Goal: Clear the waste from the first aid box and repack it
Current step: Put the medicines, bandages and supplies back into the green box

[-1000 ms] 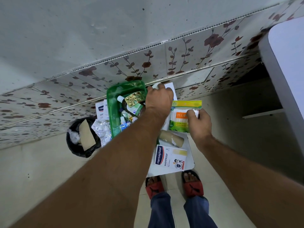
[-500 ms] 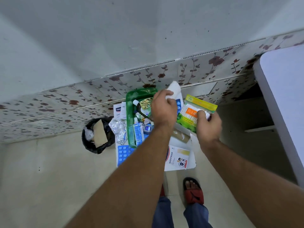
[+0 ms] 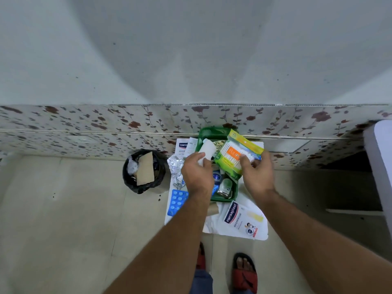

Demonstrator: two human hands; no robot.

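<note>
The green first aid box stands on a white sheet on the floor by the wall, with small bottles and tubes inside. My left hand holds a white roll above the box's left side. My right hand grips a green and yellow packet of cotton buds above the box's right side. A Hansaplast plaster box lies on the sheet in front. A blue blister pack and a crumpled foil strip lie to the left.
A black-lined waste bin with cardboard and crumpled waste in it stands left of the box. A second Hansaplast packet lies by the wall. White furniture fills the right edge. My sandalled feet are below the sheet.
Both hands have lifted over the green box; the left hand now holds the white roll clear of the box, and the right has carried the cotton bud packet up and leftward.
</note>
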